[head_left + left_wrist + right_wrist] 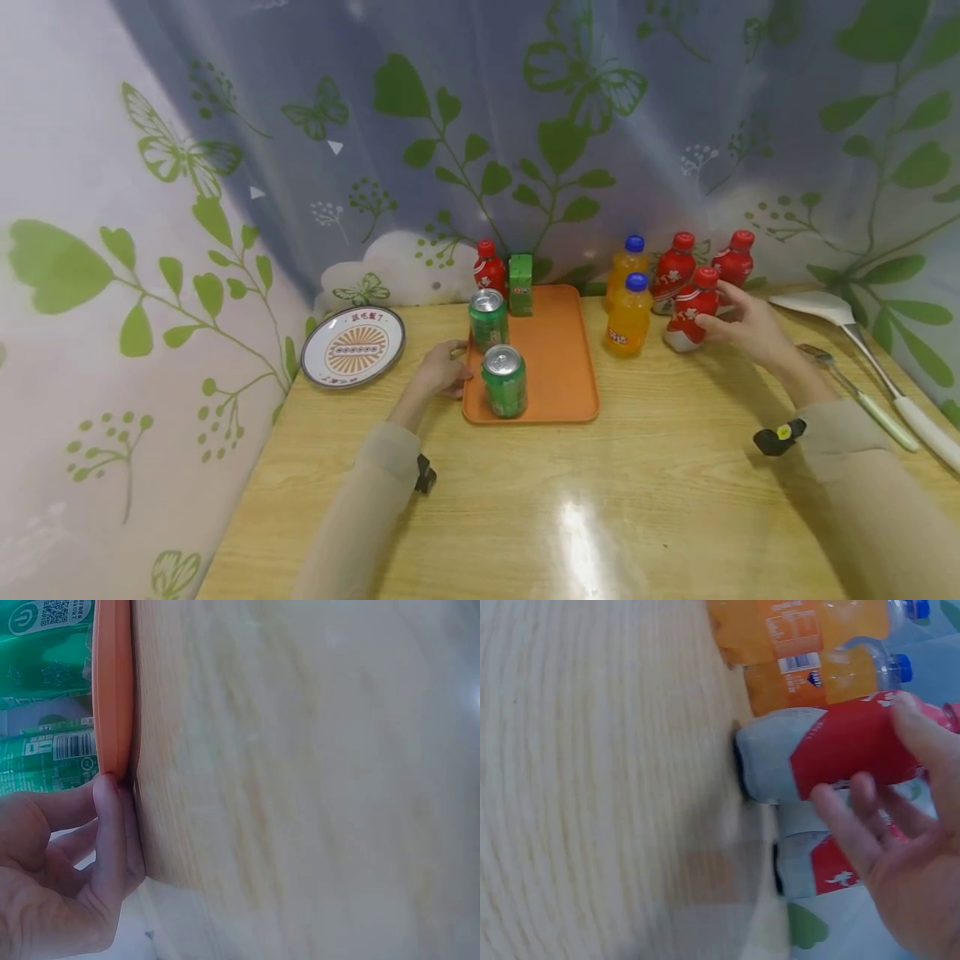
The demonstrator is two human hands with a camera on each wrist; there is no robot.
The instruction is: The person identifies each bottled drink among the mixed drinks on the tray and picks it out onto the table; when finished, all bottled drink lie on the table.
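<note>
My left hand [441,371] pinches the left rim of an orange tray [557,367] between thumb and fingers; the left wrist view shows the fingertips on its edge [112,697]. On that tray stand two green drink cans, one nearer [506,392] and one behind it [487,321]. My right hand [756,332] holds a red-labelled bottle [687,315] with a red cap, thumb on one side and fingers on the other. In the right wrist view the bottle [840,746] shows a whitish lower part. Two similar red bottles [675,268] [733,258] stand just behind it.
Two orange drink bottles [628,325] with blue caps stand between tray and right hand. A green carton [521,287] and another red bottle [489,271] are at the tray's back. A patterned plate [352,348] lies left; a fork [855,387] and large white-handled spoon [873,358] lie right.
</note>
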